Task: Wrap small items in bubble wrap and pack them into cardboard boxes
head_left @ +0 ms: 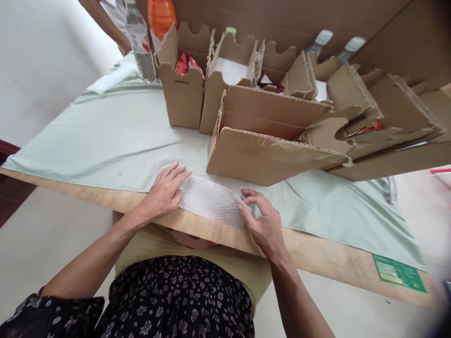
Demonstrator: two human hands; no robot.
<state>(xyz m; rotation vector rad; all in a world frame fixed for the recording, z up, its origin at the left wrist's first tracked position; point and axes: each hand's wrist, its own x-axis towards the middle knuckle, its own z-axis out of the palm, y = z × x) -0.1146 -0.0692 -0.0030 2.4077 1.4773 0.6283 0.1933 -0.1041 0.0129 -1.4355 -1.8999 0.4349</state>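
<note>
A flat, clear piece of bubble wrap (213,201) lies along the table's front edge, partly on the cloth and partly on bare wood. My left hand (165,190) rests on its left end, fingers stretched out and the thumb near the wrap's edge. At the right end, my right hand (262,220) has thumb and fingers curled around the edge, pinching it. Just behind the wrap stands a long, low cardboard box (268,157) with an open top. Whether anything is inside the wrap I cannot tell.
Cut cardboard bins (185,101) stand in a row behind, several with red or white items inside. A clear bottle (143,47) and an orange bottle (161,19) stand at the back left. Another person's arm (105,21) shows there. A pale green cloth (105,136) covers the table.
</note>
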